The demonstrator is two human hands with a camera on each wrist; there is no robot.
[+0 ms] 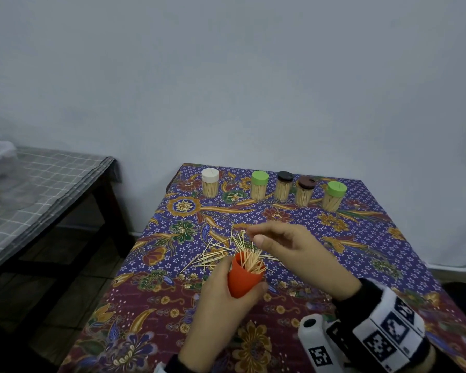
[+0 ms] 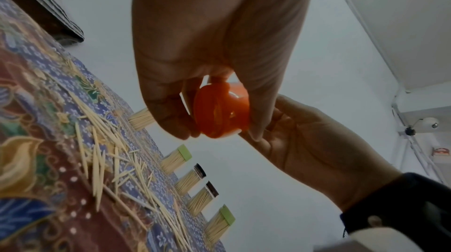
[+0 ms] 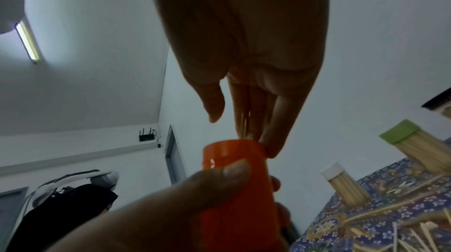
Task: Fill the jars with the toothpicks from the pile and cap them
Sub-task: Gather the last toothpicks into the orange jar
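Note:
My left hand [image 1: 221, 292] grips an orange jar [image 1: 244, 278] just above the table, tilted, its mouth up. A bunch of toothpicks [image 1: 249, 261] sticks out of the jar. My right hand [image 1: 254, 236] hovers over the mouth with straight fingers and the thumb apart. In the right wrist view its fingertips [image 3: 270, 150] reach the orange jar's [image 3: 234, 188] rim, with a few toothpicks along the fingers. The loose toothpick pile [image 1: 215, 251] lies on the cloth just behind the jar. From the left wrist view I see the orange jar's [image 2: 219, 113] bottom.
Several capped jars full of toothpicks stand in a row at the table's far edge: white [image 1: 210, 183], green [image 1: 259, 185], dark [image 1: 284, 185], brown [image 1: 305, 191], green [image 1: 334, 195]. The table carries a patterned cloth [image 1: 361, 238]. A low side table [image 1: 46, 179] stands left.

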